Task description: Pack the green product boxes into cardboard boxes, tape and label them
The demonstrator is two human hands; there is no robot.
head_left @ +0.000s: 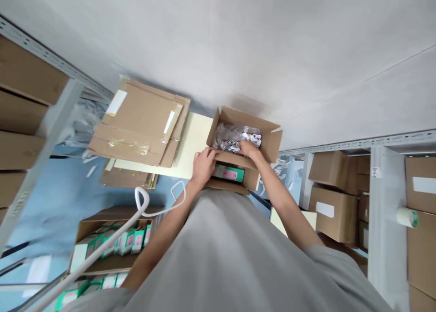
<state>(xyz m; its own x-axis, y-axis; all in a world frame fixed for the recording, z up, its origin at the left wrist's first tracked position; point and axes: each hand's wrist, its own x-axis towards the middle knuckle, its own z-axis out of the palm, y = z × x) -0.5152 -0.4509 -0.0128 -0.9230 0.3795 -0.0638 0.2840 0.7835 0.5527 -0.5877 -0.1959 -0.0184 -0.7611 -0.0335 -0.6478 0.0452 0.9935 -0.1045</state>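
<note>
A plain grey shirt (231, 253) with short sleeves (335, 269) leaves forearms (279, 196) and hands (203, 165) bare.

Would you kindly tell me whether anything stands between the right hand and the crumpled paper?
Nothing visible does: the right hand is in the open box, at the crumpled paper; the left hand rests aside, at the box's near left corner.

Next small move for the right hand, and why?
I'd probably have the right hand close on some crumpled paper and lift a little: its fingers reach into the paper, the left hand is at the cardboard edge, and the green pack nearer the body shows no paper on top.
</note>
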